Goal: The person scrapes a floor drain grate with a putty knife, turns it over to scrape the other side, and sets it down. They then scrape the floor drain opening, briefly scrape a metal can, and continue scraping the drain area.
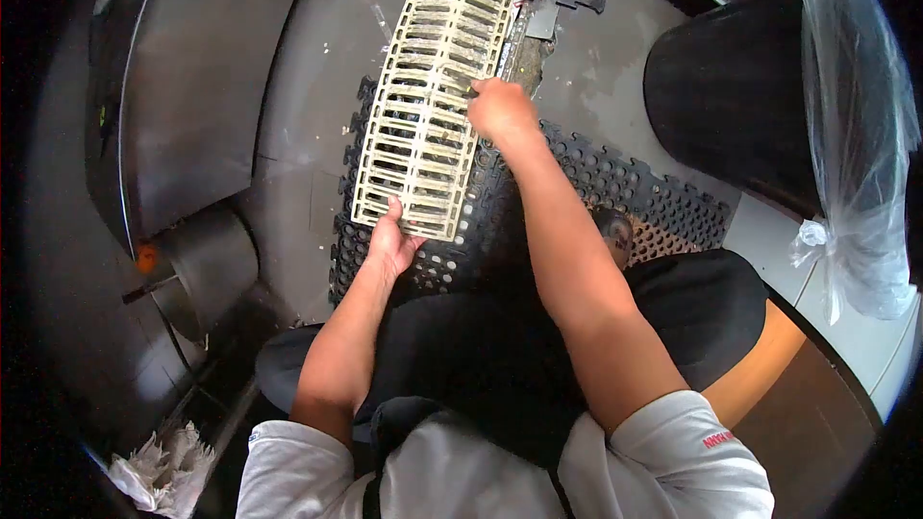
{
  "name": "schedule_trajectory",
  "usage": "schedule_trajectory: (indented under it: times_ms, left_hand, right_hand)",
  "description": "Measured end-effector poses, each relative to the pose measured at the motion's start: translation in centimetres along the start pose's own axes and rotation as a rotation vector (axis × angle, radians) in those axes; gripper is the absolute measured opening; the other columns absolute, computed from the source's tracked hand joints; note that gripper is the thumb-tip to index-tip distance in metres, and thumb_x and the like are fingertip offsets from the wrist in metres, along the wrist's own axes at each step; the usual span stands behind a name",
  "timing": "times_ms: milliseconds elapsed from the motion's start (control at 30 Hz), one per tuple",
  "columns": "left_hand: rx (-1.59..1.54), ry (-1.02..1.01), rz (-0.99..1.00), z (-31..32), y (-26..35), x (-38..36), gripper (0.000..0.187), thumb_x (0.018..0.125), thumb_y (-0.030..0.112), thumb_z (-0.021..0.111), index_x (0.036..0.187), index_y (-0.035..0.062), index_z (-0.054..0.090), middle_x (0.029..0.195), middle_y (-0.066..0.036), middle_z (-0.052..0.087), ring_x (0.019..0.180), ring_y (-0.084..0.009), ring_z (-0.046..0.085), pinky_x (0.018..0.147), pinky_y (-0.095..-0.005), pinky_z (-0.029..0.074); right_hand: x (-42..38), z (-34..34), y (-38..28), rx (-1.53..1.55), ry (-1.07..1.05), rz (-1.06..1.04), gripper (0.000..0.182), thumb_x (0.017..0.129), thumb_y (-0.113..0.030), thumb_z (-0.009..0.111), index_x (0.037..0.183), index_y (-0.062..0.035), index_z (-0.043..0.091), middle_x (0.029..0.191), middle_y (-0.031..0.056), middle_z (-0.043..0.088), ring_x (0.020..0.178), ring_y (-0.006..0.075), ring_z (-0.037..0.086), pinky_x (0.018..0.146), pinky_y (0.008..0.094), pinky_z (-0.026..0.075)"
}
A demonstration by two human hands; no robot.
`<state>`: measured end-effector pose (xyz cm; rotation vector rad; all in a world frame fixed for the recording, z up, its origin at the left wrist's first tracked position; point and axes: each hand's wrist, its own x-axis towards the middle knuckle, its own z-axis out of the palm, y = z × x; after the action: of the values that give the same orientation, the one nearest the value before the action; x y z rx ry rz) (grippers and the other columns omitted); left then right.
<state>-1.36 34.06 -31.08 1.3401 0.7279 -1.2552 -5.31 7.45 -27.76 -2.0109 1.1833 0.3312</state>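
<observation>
A long cream-coloured drain grate with rows of slots is tilted up in front of me, dirt showing on its bars. At its near end my left hand grips it, thumb on top and fingers underneath. My right hand is closed at the grate's right edge, with a fingertip over the slots; its other fingers are curled and partly hidden. Beside the far right edge of the grate runs a dirty floor channel.
Black perforated rubber mats lie under and around the grate. A dark bin and a hanging clear plastic bag stand to the right. On the left are a metal cabinet and a cylindrical metal part. Crumpled white plastic lies lower left.
</observation>
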Motion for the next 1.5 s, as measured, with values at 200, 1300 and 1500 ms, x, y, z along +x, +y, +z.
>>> schedule_trajectory:
  times_ms: [200,1300,1500]
  left_hand:
    - [-0.027,-0.006,0.005,-0.4,-0.2,0.3,0.054,0.105,0.047,0.037,0.140,0.0077,0.048,0.137,-0.013,0.057,0.124,-0.0293,0.056,0.104,-0.0512,0.046]
    - [-0.017,0.432,0.014,-0.3,-2.1,10.3,0.138,0.074,0.038,0.087,0.146,-0.0084,-0.021,0.152,-0.026,0.034,0.132,-0.0345,0.047,0.106,-0.0493,0.043]
    - [-0.131,0.155,-0.227,0.9,0.9,10.8,0.128,0.071,0.050,0.085,0.152,-0.0041,0.002,0.157,-0.022,0.032,0.140,-0.0370,0.036,0.112,-0.0600,0.028]
  right_hand:
    - [0.4,-1.9,-0.7,0.009,-0.060,0.000,0.040,0.086,-0.015,0.055,0.123,-0.0152,0.069,0.123,0.0191,0.066,0.116,0.0350,0.063,0.099,0.0447,0.050]
    - [8.2,-8.4,0.0,-0.092,-0.504,-0.266,0.035,0.080,-0.018,0.070,0.114,-0.0132,0.073,0.077,0.0034,0.069,0.062,0.0129,0.062,0.048,0.0300,0.046]
    - [9.4,-9.5,0.5,-0.122,-0.606,-0.198,0.042,0.081,-0.022,0.070,0.123,-0.0173,0.070,0.075,0.0044,0.069,0.048,0.0103,0.051,0.041,0.0292,0.040]
